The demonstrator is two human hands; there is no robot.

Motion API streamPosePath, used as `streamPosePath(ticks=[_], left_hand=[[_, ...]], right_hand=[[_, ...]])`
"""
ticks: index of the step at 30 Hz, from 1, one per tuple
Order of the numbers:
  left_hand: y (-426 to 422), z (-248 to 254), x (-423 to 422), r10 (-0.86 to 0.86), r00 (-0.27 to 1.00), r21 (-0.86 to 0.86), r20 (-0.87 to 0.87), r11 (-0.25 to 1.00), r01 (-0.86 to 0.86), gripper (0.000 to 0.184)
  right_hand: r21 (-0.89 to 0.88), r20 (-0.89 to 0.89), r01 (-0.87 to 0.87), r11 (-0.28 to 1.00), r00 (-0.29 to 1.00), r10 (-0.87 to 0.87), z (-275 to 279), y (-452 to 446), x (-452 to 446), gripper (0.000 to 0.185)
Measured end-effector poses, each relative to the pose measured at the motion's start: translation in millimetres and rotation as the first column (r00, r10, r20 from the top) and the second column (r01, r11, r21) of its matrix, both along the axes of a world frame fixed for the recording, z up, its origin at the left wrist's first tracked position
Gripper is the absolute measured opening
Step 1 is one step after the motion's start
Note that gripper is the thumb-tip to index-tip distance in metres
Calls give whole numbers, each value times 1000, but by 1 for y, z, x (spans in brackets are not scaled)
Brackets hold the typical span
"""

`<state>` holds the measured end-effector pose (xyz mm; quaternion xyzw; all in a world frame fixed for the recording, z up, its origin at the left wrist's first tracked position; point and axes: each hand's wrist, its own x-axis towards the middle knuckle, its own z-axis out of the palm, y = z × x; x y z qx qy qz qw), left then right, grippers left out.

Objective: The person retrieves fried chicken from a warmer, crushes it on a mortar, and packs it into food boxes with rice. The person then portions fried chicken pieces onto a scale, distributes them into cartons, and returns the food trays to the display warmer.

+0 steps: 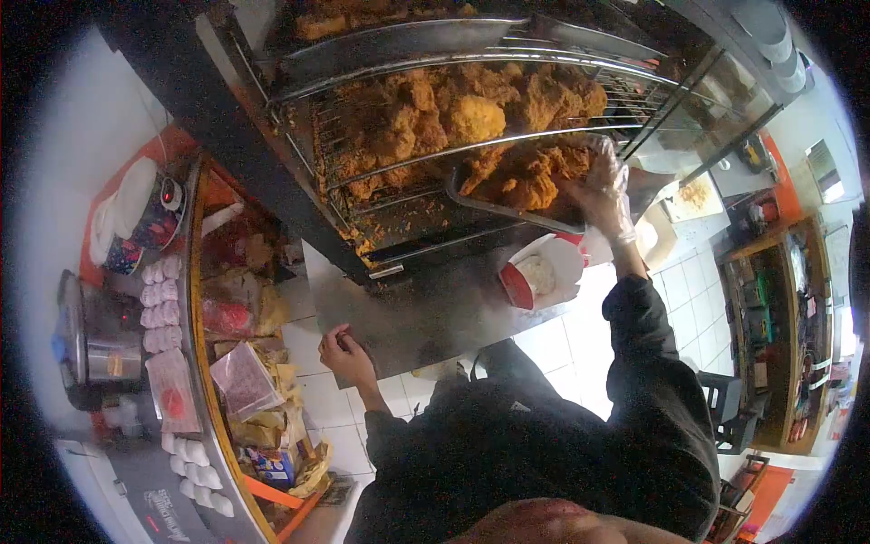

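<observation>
Pieces of fried chicken (476,118) lie on a wire rack (625,95) inside a display case. Below that rack, a metal tray (517,214) holds more fried chicken (530,189). My right hand (603,186), in a clear plastic glove, is at the tray's right end, against the chicken; its fingertips are hard to make out, and what they grip is unclear. My left hand (348,355) is bare, its fingers curled, near the edge of the metal counter (399,317). An open red and white box (535,276) with something pale inside stands on the counter.
On the left are a shelf with bags and packets (249,381), wrapped white bundles (195,471) and a rice cooker (100,340). A light tray with crumbs (693,195) sits at the right. Wooden shelves (770,335) stand farther right. The case frame (245,136) rises above the counter.
</observation>
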<state>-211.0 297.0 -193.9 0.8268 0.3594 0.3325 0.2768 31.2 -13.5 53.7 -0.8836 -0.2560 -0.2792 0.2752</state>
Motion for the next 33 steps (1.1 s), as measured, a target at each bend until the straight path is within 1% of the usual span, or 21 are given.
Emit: streamPosePath(ticks=[2, 4, 6, 8, 12, 14, 15, 16, 18, 19, 22, 23, 24, 25, 26, 27, 28, 30, 31, 32, 33], left_hand=[[-1, 0, 0, 10, 1000, 15, -1, 1000, -10, 12], [-2, 0, 1, 21, 1000, 33, -1, 999, -21, 12], [-2, 1, 2, 24, 1000, 57, -10, 998, -24, 12], [-5, 4, 2, 24, 999, 45, -23, 999, -23, 13], [-5, 9, 3, 17, 999, 29, -45, 999, -16, 13], [-4, 5, 2, 27, 998, 40, -65, 999, -25, 13], [-5, 5, 3, 34, 996, 53, -79, 998, -30, 14], [-6, 7, 4, 27, 996, 51, -82, 998, -22, 14], [-9, 12, 4, 11, 1000, 38, -24, 999, -10, 14], [-10, 12, 4, 5, 1000, 41, -28, 999, -4, 14], [-1, -4, 0, -20, 1000, 54, -4, 998, 21, 14], [6, -22, -4, -22, 990, -91, 142, 995, 35, 13], [5, -17, -3, -3, 959, -231, 283, 970, 71, 12], [3, -12, -3, -11, 961, -222, 278, 972, 76, 12], [-2, -8, -3, 4, 946, -238, 324, 968, 77, 11], [-8, 0, -2, 20, 929, -253, 369, 964, 80, 11], [-9, 0, -4, 13, 931, -244, 365, 966, 83, 11], [-1, -15, -7, 1, 935, -122, 355, 991, 45, 10], [6, -31, -14, -13, 934, -110, 357, 992, 56, 10], [22, -61, -28, 55, 939, -113, 341, 993, -17, 11], [28, -71, -36, 6, 910, 16, 414, 1000, -14, 14]], right_hand=[[-54, -10, 12, 998, 1000, -13, 3, -3, 4, 44], [-95, 142, -160, 982, 975, 173, 7, -5, 2, 44], [-83, 142, -148, 985, 977, 159, 3, -6, 1, 48], [109, -40, -99, 989, 994, 104, 2, -7, 0, 45], [114, 19, -115, 987, 993, 113, -6, -17, 0, 46], [156, -94, -75, 985, 991, 90, -6, -22, -1, 47], [570, -313, -124, 812, 882, 354, -6, -19, -5, 50], [568, -316, -116, 815, 883, 346, -4, -17, -8, 50], [757, -517, 250, 604, 794, 320, 2, -18, -14, 51], [830, -449, 188, 525, 785, 428, -6, -21, -9, 49], [801, -456, 198, 565, 813, 362, -2, -25, -16, 47], [806, -455, 204, 555, 814, 361, -4, -30, -15, 47], [783, -356, 60, 619, 859, 367, -8, -36, -13, 51], [732, -255, -79, 677, 889, 380, -12, -44, -12, 55], [738, -257, -71, 671, 890, 377, -22, -58, -12, 55], [767, -266, -9, 641, 905, 331, -25, -68, -13, 58], [861, -276, 11, 509, 851, 448, -25, -80, -15, 61], [973, -224, 127, 195, 738, 636, -17, -99, -21, 65], [891, -418, 229, 392, 750, 513, 8, -106, -32, 64], [919, -374, 238, 316, 780, 501, -1, -130, -46, 58], [941, -330, 240, 238, 810, 485, -11, -154, -58, 52]])
